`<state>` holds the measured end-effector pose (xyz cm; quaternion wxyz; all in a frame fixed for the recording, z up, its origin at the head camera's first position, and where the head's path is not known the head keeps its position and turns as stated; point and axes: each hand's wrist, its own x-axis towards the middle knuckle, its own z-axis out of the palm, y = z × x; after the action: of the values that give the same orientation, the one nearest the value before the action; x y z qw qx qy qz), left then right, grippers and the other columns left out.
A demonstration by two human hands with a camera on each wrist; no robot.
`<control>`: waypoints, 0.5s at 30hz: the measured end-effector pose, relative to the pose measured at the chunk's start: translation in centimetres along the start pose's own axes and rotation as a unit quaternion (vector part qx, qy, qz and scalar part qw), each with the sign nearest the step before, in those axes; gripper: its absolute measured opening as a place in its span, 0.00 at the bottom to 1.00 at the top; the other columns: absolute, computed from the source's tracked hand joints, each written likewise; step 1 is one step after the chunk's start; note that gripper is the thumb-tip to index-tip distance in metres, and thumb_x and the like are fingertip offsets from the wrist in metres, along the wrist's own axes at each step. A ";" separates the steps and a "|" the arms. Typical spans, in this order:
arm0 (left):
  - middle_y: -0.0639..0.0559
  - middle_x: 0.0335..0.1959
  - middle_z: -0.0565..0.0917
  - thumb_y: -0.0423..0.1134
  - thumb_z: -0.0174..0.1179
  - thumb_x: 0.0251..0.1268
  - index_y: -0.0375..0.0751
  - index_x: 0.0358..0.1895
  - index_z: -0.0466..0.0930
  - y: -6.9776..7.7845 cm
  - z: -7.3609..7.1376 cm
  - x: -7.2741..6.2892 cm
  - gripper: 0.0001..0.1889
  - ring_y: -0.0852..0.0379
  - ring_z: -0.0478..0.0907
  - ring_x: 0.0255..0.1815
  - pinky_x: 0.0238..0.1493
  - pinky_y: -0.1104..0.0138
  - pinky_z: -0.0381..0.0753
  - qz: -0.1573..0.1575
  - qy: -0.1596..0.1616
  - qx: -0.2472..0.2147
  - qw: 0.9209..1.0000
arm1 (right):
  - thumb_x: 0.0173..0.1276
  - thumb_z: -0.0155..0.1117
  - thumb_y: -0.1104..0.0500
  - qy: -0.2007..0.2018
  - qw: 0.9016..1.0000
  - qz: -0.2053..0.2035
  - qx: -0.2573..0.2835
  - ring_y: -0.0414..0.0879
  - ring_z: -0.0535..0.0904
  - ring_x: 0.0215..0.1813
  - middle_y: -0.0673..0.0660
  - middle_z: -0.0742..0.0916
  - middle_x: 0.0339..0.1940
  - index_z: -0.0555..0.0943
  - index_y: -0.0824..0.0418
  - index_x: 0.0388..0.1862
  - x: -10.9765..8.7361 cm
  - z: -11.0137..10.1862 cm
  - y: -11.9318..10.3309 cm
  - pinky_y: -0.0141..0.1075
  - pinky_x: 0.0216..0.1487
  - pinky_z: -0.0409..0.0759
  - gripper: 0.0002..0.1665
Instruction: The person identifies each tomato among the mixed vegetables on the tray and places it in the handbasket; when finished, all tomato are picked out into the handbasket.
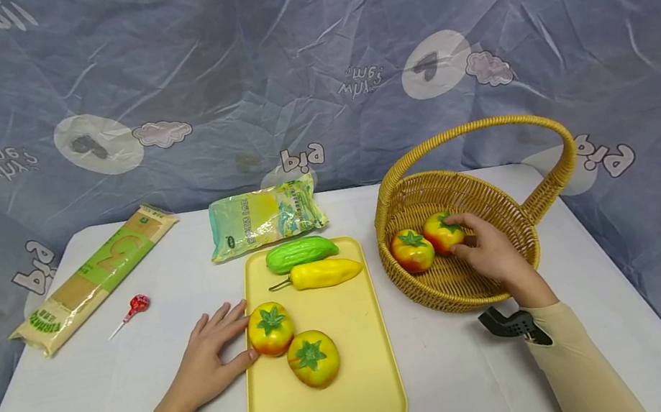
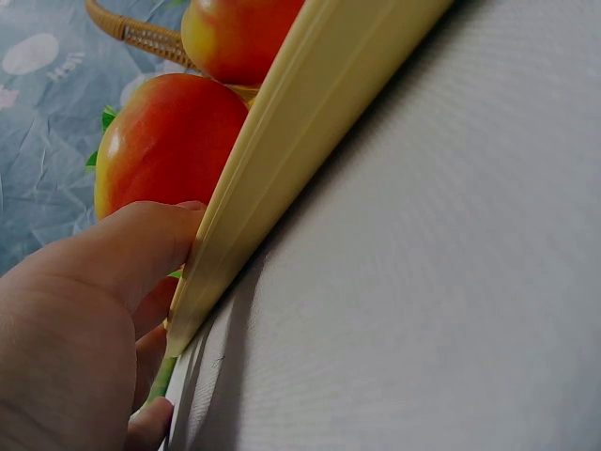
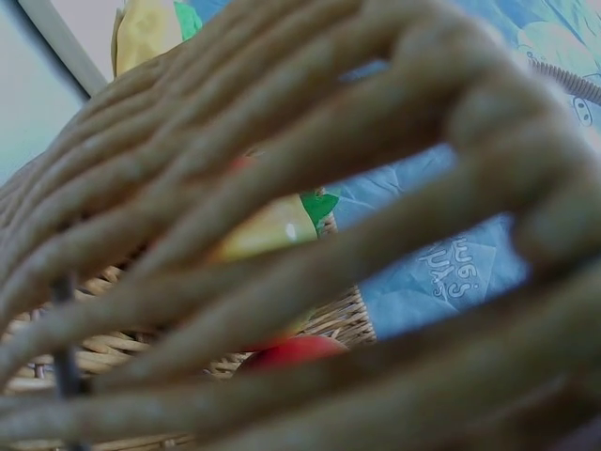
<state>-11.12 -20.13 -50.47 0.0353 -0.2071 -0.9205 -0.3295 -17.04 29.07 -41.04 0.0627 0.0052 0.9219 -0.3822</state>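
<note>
My left hand point(image 1: 213, 349) is at the left rim of a yellow tray point(image 1: 368, 389), its fingers spread and its fingertips right at a yellow-red tomato point(image 1: 270, 329). In the left wrist view, the thumb lies at the tray's rim, just below that red-sided tomato point(image 2: 169, 141). A second tomato point(image 1: 313, 360) sits beside it on the tray. Inside the wicker basket point(image 1: 424, 296), my right hand point(image 1: 487, 249) holds a tomato point(image 1: 440, 235) by its right side, thumb and fingers around it. Another tomato point(image 1: 413, 251) lies against it. Basket weave hides the right hand in the right wrist view.
On the tray's far end lie a green bitter melon point(image 1: 301, 253) and a yellow pepper point(image 1: 325, 273). Behind the tray is a green-yellow packet point(image 1: 263, 217). A long noodle pack point(image 1: 96, 278) and a red lollipop point(image 1: 136, 305) are at left. The basket's tall handle point(image 1: 475, 126) arches over it.
</note>
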 end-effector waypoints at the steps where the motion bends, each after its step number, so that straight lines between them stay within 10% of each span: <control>1: 0.44 0.74 0.75 0.46 0.72 0.57 0.40 0.63 0.82 0.0 0.0 0.0 0.29 0.33 0.65 0.77 0.74 0.30 0.52 0.001 0.000 0.000 1.000 | 0.71 0.59 0.70 0.002 1.000 -0.002 0.001 0.77 0.71 0.71 0.75 0.66 0.77 0.66 0.63 0.73 0.0 0.0 0.0 0.64 0.68 0.74 0.32; 15: 0.44 0.74 0.75 0.46 0.72 0.57 0.40 0.63 0.82 -0.1 0.0 0.0 0.30 0.33 0.65 0.77 0.73 0.30 0.52 0.004 0.002 0.003 1.000 | 0.70 0.62 0.68 0.015 1.000 -0.003 0.002 0.78 0.67 0.73 0.76 0.66 0.77 0.62 0.64 0.76 0.0 0.1 0.0 0.67 0.72 0.67 0.38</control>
<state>-11.15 -20.16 -50.54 0.0387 -0.2101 -0.9206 -0.3268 -17.04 29.01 -41.07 0.0477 0.0089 0.9221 -0.3839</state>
